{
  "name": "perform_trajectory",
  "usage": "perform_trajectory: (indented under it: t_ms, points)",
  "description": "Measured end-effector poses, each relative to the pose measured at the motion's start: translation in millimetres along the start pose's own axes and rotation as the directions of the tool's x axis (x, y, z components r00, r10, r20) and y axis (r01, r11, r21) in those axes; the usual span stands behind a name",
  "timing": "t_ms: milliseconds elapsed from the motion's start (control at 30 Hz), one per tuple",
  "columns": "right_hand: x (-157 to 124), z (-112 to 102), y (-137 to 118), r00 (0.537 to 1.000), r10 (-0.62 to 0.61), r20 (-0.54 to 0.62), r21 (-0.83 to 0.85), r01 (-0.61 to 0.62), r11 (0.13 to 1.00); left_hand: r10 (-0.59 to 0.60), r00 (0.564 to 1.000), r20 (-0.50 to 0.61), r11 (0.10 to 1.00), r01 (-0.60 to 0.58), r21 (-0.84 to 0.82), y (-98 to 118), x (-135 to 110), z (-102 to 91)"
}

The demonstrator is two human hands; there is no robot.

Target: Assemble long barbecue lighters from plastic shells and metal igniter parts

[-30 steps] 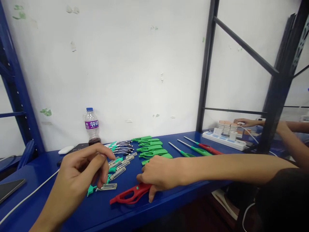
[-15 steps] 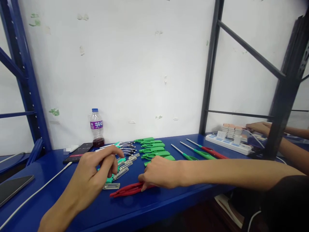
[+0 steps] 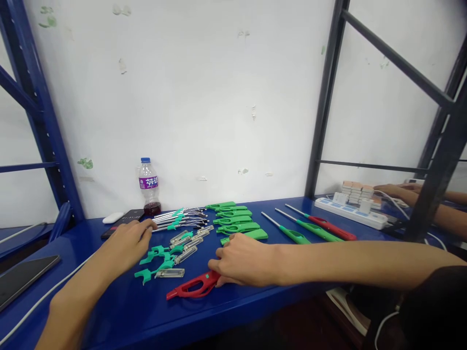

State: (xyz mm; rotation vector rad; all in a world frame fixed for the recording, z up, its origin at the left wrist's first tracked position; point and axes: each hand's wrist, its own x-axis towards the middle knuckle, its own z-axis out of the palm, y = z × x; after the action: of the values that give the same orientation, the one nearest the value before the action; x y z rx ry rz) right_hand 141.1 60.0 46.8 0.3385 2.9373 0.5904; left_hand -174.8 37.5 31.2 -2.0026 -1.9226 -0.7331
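Observation:
My right hand is closed on the rear end of a red lighter handle at the table's front edge; its front points left. Farther back on the left, my left hand pinches the left end of the nearest metal lighter tube. That tube lies at the front of a bunch of similar tubes with teal collars and wires. Between my hands lie several clear fuel tanks and teal plastic pieces. Green lighter handles form a row behind my right hand.
Three long lighters, two green and one red, lie on the right near a white power strip. At the back left stand a drink bottle and a phone. Another person's arm shows beyond the rack post.
My left hand has moved back and left, from above the fuel tanks to the metal tubes. The red handle has rolled in my right hand and now shows its broad side.

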Motion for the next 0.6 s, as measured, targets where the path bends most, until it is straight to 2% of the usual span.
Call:
perform_trajectory:
  t_ms: [67, 167, 367, 600]
  points:
    - [-0.2, -0.6, -1.0, 1.000, -0.010, 0.015, -0.003, 0.010, 1.000, -0.036, 0.998, 0.048, 0.999, 0.036, 0.020, -14.6, 2.8, 5.5]
    - [-1.7, -0.6, -3.3, 0.999, -0.028, 0.018, -0.037, 0.029, 0.999, -0.067, 0.991, 0.112, 0.997, 0.063, 0.034, -23.7, 5.8, 10.7]
    - [-9.0, 3.0, -9.1, 0.997, -0.061, -0.056, -0.068, 0.057, 0.996, -0.052, 0.978, 0.201, 0.999, 0.051, 0.007, -19.4, 7.1, 13.7]
    - [-16.3, 11.7, -16.2, 0.992, -0.112, -0.064, -0.124, 0.104, 0.987, -0.078, 0.975, 0.207, 0.997, 0.076, 0.015, -20.3, 9.4, 10.7]
